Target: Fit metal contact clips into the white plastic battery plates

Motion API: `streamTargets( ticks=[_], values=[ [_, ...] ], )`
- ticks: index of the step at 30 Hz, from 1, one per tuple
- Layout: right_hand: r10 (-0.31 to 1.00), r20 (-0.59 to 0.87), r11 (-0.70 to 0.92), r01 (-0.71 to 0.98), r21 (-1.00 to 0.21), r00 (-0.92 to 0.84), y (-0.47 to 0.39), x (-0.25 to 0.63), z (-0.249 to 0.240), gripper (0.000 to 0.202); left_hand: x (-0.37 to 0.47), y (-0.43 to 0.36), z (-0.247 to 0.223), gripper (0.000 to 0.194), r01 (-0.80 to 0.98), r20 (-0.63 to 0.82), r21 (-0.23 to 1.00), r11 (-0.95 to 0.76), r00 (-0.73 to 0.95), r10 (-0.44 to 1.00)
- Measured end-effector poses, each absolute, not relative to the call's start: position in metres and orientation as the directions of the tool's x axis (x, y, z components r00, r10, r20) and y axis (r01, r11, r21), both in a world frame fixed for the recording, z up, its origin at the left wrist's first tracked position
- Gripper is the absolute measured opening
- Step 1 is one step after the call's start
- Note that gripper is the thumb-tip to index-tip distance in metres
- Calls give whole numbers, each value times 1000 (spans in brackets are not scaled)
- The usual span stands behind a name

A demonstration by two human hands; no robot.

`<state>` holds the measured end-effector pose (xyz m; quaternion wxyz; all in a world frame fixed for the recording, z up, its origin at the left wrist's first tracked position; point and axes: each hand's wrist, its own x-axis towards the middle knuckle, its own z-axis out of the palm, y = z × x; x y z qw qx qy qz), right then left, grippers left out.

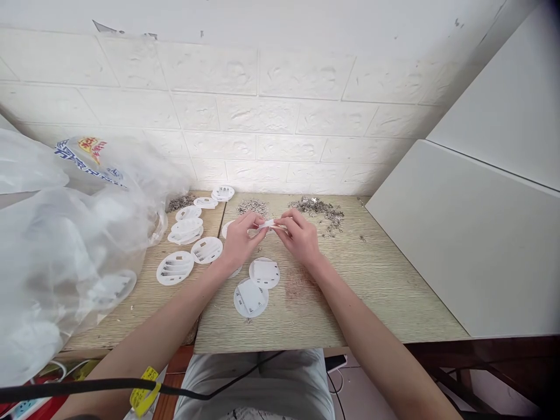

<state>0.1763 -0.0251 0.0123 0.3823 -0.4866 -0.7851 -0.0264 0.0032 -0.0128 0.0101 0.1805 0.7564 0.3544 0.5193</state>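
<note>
Near the middle of the wooden table, my left hand [243,236] and my right hand [299,234] meet around a small white plastic piece [266,223]. Fingers of both hands pinch it, one hand at each end, and partly cover it. Just below lie two round white plastic discs, an upper one [265,273] and a lower one [251,298], their edges overlapping. Another white disc [226,229] is partly hidden behind my left hand. Beyond my hands are a small pile of tiny metal parts [252,207] and a larger, darker metal pile [319,211].
Several round white discs with slots [175,268] lie on the left tabletop. A large clear plastic bag [87,233] fills the left side. White panels [472,233] lean at the right. A black cable [105,384] crosses the lower left, and a brick-patterned wall [275,116] stands behind.
</note>
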Motion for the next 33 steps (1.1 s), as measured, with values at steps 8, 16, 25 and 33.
streamTargets(
  ticks=[8, 16, 25, 33],
  values=[
    [792, 556, 546, 699, -462, -251, -27, 174, 14, 30, 2, -13, 10, 7, 406, 630, 619, -672, 255, 734],
    [972, 196, 229, 365, -902, -127, -20, 170, 19, 22, 6, -10, 9, 19, 489, 336, 779, -392, 202, 920],
    [997, -4, 28, 415, -909, -77, -14, 173, 10, 13, 13, -11, 12, 20, 418, 104, 888, -190, 220, 970],
    [993, -11, 53, 528, -848, -117, -15, 172, 12, 12, 12, -9, 14, 11, 435, 58, 886, -160, 239, 969]
  ],
)
